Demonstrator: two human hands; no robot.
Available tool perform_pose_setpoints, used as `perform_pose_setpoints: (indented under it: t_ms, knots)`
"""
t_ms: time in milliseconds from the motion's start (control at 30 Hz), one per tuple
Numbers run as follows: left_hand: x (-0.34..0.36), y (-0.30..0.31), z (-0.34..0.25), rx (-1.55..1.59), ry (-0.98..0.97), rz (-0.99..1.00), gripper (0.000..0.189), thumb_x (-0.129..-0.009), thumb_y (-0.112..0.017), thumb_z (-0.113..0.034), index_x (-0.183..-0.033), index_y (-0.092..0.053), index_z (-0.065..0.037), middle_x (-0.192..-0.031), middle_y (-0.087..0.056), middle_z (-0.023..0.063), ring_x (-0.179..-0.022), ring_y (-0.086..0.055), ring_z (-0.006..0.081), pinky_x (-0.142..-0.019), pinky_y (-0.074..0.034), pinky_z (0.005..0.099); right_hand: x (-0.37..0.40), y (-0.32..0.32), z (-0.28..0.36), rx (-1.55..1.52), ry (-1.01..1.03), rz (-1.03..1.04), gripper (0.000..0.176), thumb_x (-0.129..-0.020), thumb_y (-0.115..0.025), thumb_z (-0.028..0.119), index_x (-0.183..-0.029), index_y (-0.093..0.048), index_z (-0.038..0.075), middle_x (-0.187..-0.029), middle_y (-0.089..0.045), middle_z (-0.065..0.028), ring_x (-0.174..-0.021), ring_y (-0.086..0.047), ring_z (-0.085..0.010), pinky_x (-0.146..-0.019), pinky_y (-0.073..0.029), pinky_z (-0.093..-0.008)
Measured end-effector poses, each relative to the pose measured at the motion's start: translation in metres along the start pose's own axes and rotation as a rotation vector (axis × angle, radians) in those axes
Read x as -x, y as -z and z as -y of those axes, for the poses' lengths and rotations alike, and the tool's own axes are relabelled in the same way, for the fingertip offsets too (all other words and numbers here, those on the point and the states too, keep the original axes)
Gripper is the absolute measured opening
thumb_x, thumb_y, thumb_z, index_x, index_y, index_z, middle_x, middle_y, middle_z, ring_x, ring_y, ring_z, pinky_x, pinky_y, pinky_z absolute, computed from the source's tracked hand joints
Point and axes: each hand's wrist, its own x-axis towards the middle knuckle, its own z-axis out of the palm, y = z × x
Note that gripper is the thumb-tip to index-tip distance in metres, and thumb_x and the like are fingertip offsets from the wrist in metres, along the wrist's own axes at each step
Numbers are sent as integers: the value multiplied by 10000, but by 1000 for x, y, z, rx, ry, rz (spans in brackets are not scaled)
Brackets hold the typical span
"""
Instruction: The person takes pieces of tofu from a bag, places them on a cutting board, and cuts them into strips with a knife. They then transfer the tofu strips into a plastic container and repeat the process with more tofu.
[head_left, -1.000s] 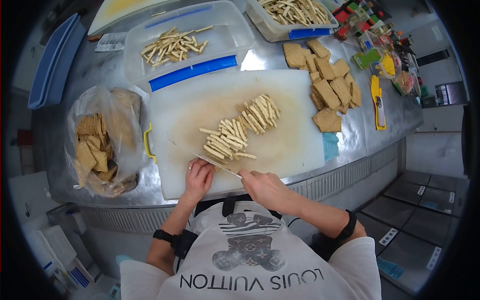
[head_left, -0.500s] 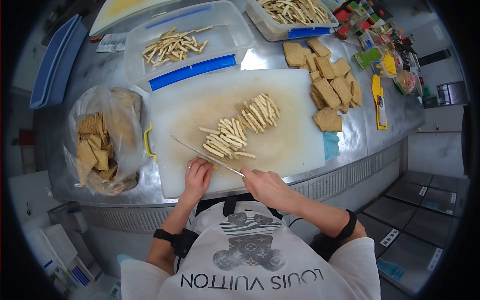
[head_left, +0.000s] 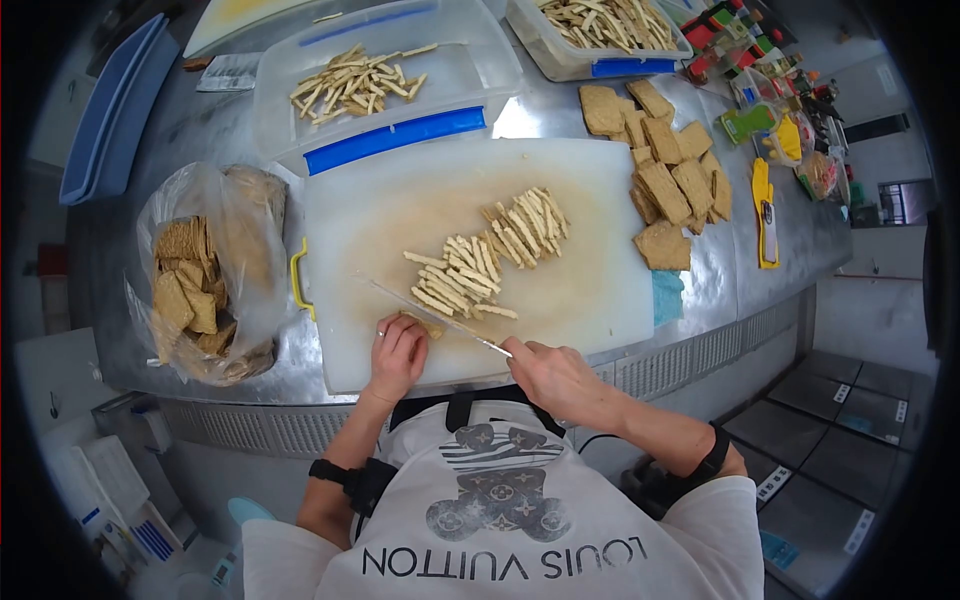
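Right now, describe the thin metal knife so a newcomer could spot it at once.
Find the big white rectangular cutting board on the metal table. At its near side, the person's right hand holds the knife, angled leftward. Unlike the short pale strips beyond, it's long, straight and metallic.

The left hand [head_left: 397, 355] partly hides a tan piece [head_left: 432, 329]; the right hand [head_left: 552, 377] covers the handle of the knife [head_left: 450, 323]. The top edge crops the far board [head_left: 215, 30].
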Motion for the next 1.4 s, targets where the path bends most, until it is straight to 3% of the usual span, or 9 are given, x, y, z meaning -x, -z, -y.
perform_pose_setpoints:
  t_ms: [200,300,500,600,1100,1400]
  knots:
    - [-18,4,-3,6,51,-41,215,-655,-635,47,-844,-593,-45,-955,-567,105,-902,-530,315,-794,-449,386,-1,-5,-9,-39,-5,-131,153,-847,-503,87,-958,-423,21,-681,-570,-183,-581,-577,-384,-515,-470,-455]
    - [-3,15,2,-163,-8,46,239,-652,-638,25,-873,-613,-62,-963,-569,85,-913,-526,293,-795,-444,378,2,-3,-6,-56,-30,-60,177,-858,-503,81,-1002,-417,24,-725,-571,-206,-622,-565,-401,-536,-459,-468]
    - [-2,5,2,-174,-85,97,307,-644,-678,-27,-942,-634,-84,-971,-565,61,-911,-523,262,-770,-433,368,6,-13,-6,-51,-18,-37,187,-862,-500,85,-1021,-422,25,-725,-572,-201,-624,-567,-399,-540,-464,-467]
    - [3,3,2,-221,-37,56,280,-653,-686,-32,-923,-634,-87,-966,-566,57,-907,-526,259,-765,-431,362,7,-16,-7,-35,-37,-93,192,-865,-500,90,-1030,-424,29,-722,-571,-196,-626,-568,-399,-540,-467,-466]
    - [4,4,3,-69,18,-2,213,-656,-673,36,-852,-630,-34,-900,-586,85,-841,-563,268,-736,-454,356,7,-19,-9,15,40,-2,160,-849,-511,79,-980,-439,21,-689,-569,-182,-596,-572,-388,-521,-477,-450]
    - [9,2,7,-70,51,1,188,-654,-667,44,-822,-621,-27,-872,-580,86,-833,-561,280,-721,-458,353,5,-15,-7,39,-16,115,183,-843,-502,72,-1000,-426,16,-726,-572,-200,-616,-570,-395,-545,-479,-453]
